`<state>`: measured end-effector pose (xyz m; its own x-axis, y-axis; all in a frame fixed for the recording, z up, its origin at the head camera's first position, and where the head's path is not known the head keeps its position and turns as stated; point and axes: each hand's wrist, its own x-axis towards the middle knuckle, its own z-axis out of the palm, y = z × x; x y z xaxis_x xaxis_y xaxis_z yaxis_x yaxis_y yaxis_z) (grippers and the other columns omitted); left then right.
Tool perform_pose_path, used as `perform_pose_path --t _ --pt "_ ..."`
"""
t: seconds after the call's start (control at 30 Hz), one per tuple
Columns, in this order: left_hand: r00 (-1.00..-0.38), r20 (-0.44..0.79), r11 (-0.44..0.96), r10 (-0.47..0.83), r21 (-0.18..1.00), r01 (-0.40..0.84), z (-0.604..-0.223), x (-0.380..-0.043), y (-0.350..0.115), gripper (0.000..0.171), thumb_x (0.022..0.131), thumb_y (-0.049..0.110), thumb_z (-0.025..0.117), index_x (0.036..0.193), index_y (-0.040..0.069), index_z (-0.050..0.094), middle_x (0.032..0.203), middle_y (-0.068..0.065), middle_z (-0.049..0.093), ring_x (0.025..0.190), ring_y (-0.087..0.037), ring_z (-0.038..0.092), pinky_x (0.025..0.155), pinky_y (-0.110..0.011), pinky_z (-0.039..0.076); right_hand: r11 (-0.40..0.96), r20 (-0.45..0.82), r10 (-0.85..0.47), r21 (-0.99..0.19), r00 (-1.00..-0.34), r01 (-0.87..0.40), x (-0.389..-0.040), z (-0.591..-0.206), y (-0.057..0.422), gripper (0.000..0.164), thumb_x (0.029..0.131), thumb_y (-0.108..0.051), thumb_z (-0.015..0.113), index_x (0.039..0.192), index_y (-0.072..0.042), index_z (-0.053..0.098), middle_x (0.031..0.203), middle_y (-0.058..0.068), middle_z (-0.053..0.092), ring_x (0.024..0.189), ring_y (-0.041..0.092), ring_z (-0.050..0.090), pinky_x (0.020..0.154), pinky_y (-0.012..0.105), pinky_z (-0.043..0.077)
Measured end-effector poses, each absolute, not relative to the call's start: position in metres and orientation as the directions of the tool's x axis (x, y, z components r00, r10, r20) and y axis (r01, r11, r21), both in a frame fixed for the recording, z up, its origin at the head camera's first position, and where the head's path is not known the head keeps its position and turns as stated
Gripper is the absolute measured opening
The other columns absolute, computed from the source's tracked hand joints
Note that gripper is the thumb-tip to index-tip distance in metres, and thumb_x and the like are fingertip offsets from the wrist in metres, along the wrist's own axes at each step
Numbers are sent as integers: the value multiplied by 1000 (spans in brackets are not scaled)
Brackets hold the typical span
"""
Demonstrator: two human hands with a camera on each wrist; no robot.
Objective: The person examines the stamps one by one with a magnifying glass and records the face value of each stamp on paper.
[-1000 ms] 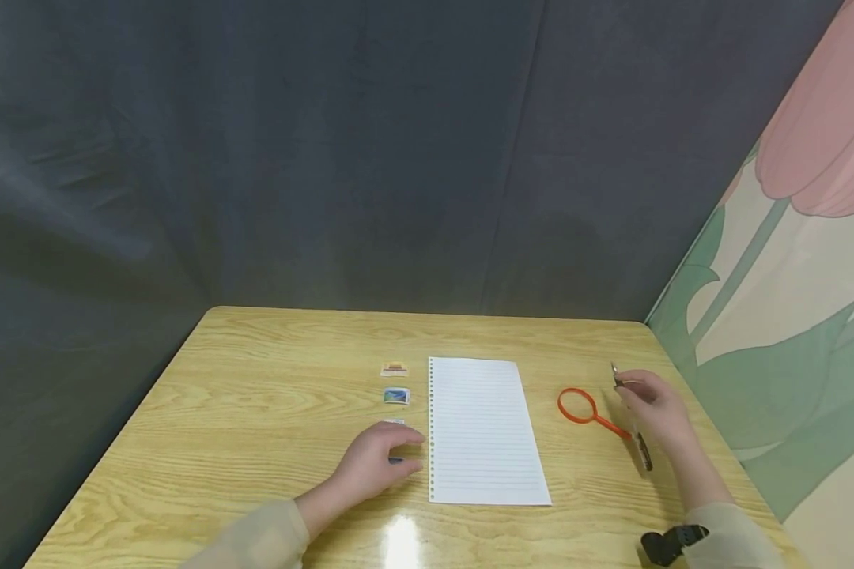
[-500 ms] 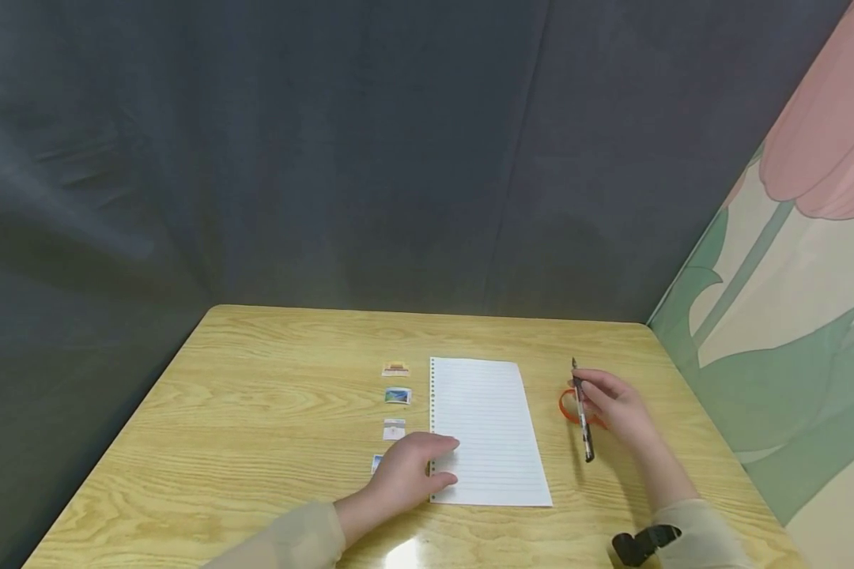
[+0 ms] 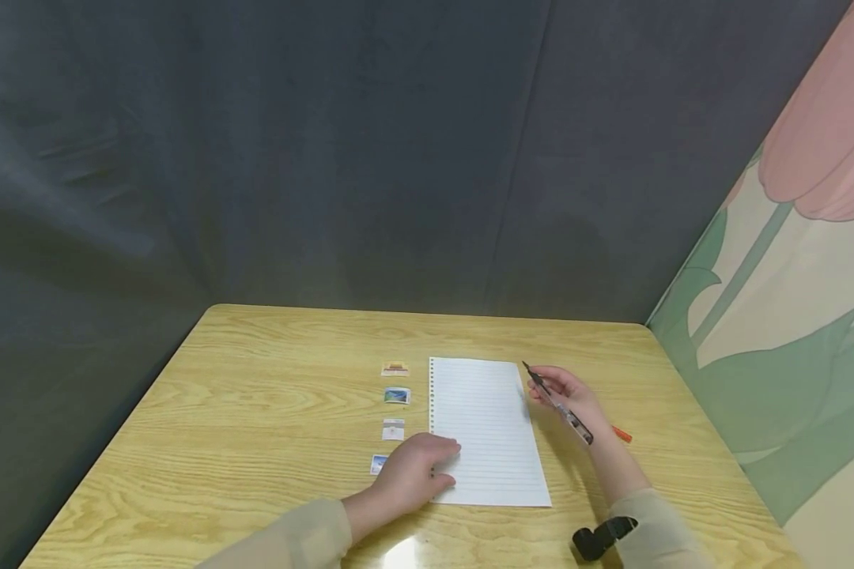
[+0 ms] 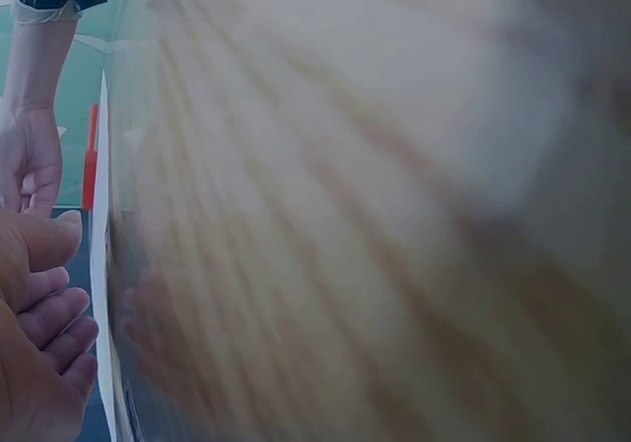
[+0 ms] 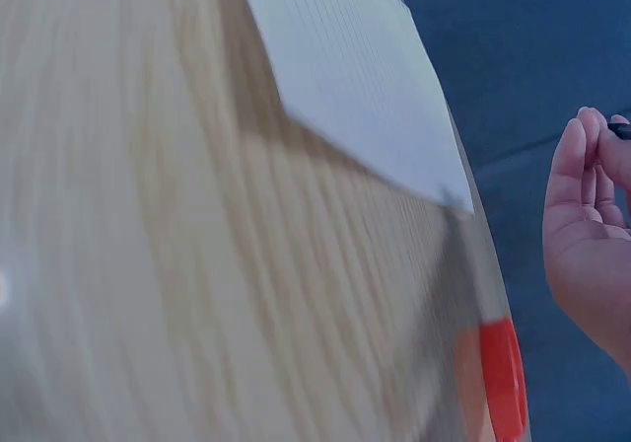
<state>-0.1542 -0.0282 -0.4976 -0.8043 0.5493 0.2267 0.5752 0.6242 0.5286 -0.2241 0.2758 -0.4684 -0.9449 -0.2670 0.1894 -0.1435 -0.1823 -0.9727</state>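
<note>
My left hand [image 3: 413, 470] rests at the lower left edge of a lined loose-leaf sheet [image 3: 484, 427], thumb and fingers spread apart over it. In the left wrist view its fingers are loosely bent with nothing between them. My right hand [image 3: 576, 397] pinches a pen [image 3: 573, 423] with a clear barrel and a dark tip, held slantwise over the sheet's upper right edge. The right wrist view shows only the pen's dark end [image 5: 619, 130] at the fingertips. Behind the right wrist, a red magnifying glass [image 3: 622, 434] is mostly hidden, its handle end showing.
Left of the sheet, several small stamp-like pictures lie in a column: a yellowish one [image 3: 394, 369], a blue-green one [image 3: 397, 395], a grey one [image 3: 393, 429] and a blue one [image 3: 378, 464], partly covered by the left hand. A dark curtain [image 3: 356, 158] hangs behind the wooden table [image 3: 256, 395].
My right hand has carried the pen leftward from the table's right side to the sheet, and the pen's slant has changed. My left hand has moved right onto the sheet's edge, uncovering the grey picture.
</note>
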Motion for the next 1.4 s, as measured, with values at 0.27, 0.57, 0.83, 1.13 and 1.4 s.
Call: perform_pose_path --t 0.27,0.57,0.83,1.13,1.4 --pt "-781 215 620 586 501 604 -498 -157 -31 43 82 16 81 122 7 70 125 -3 67 119 -21 59 104 -34 45 -164 128 -180 -982 -975 -99 -228 -468 239 38 94 10 58 126 23 43 97 3 69 89 12 69 83 27 57" --pt "-738 250 608 627 437 663 -504 -161 -32 15 79 16 82 83 11 69 123 -4 68 118 -21 59 105 -32 44 -118 84 -72 -990 -994 -75 -249 -486 221 34 98 -1 59 126 16 49 96 9 70 82 10 69 80 26 57" --pt "-742 238 618 627 428 659 -505 -160 -33 24 80 19 83 102 12 76 125 -4 67 120 -21 59 105 -32 44 93 48 -44 -994 -998 -52 -259 -490 204 28 94 -5 66 117 9 59 94 9 69 83 12 67 77 25 57" --pt "-739 239 617 630 425 663 -506 -161 -35 33 81 18 82 112 11 76 126 -3 66 121 -20 57 107 -31 42 203 73 -110 -975 -991 -94 -269 -497 182 19 92 -2 67 108 8 61 92 11 68 81 13 66 75 25 57" --pt "-748 224 622 625 436 650 -506 -160 -35 35 81 19 82 115 11 75 127 -3 66 122 -20 57 107 -30 41 356 132 -120 -919 -984 -167 -274 -499 170 14 90 -2 70 100 5 65 90 8 63 70 10 55 62 19 45"
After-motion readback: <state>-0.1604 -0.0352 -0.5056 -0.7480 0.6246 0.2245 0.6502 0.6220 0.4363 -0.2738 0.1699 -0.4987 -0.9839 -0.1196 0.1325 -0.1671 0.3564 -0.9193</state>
